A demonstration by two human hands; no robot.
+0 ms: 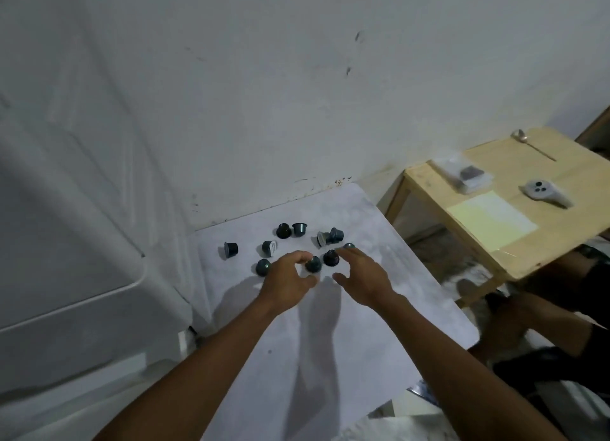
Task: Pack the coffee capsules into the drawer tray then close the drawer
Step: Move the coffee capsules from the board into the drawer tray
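Observation:
Several dark coffee capsules point(284, 231) lie scattered on the far part of a white table top point(330, 341); some stand upright and some are tipped on their sides. My left hand point(285, 277) curls its index finger and thumb around one capsule point(314, 265) that rests on the table. My right hand point(361, 272) hovers just to the right with its fingers spread and holds nothing. Its fingertips are next to two more capsules point(331, 258) point(349, 245). No drawer or tray is in view.
A white appliance point(82, 242) stands against the table's left edge and a white wall is behind. At the right is a wooden side table point(515, 242) with a spoon point(531, 145), a white controller point(546, 193), a plastic packet and yellow paper. Another person's arm and legs point(544, 315) are at the lower right.

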